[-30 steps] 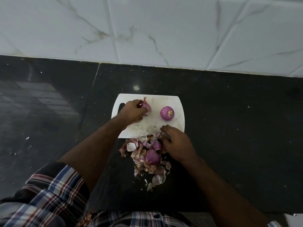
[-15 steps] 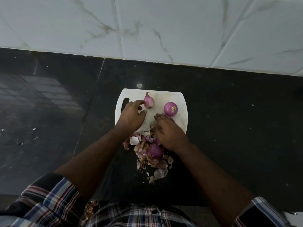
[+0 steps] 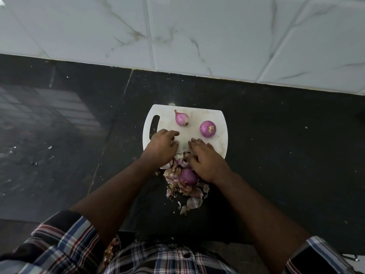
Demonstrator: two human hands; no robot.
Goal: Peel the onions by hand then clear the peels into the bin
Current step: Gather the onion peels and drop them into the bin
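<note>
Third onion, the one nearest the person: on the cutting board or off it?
Off. The onion lies on the black counter among the peels, just past the cutting board's near edge.

— Where's the left hand (image 3: 163, 148)?
— Palm down, forearm reaching forward, its fingers (image 3: 173, 133) loosely curled, gripping nothing
— And the right hand (image 3: 205, 158)?
— Just beside it, palm down, fingers (image 3: 194, 143) spread and fairly straight, the two sets of fingertips nearly meeting
</note>
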